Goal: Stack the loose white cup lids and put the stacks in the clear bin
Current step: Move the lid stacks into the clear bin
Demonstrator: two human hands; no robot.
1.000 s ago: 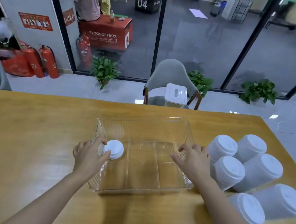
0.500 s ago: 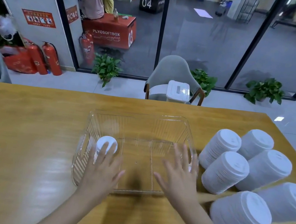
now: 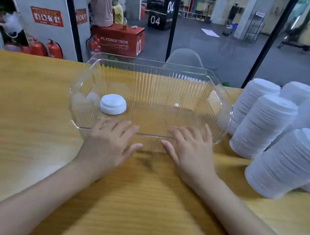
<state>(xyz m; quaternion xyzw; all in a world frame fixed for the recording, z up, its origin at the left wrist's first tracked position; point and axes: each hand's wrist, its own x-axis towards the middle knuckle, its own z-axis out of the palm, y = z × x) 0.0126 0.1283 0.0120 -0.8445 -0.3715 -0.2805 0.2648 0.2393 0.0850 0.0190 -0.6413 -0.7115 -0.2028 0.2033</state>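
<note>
Wooden table [image 3: 19,117] beside a glass wall: one clear bin [image 3: 155,85] at 12 o'clock, one lid [image 3: 113,104] inside at its 9 o'clock, and at least five lid stacks [image 3: 263,127] at 3 o'clock. My left hand [image 3: 107,144] and right hand [image 3: 191,153] lie flat and empty, fingertips at the bin's near rim.

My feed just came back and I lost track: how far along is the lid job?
Done: only a white lid lies in the left end of the clear bin. In hand: nothing; the left hand and right hand are open, fingers at the bin's near rim. Left: several tall lid stacks lie on the table to the right of the bin, all outside it.
</note>
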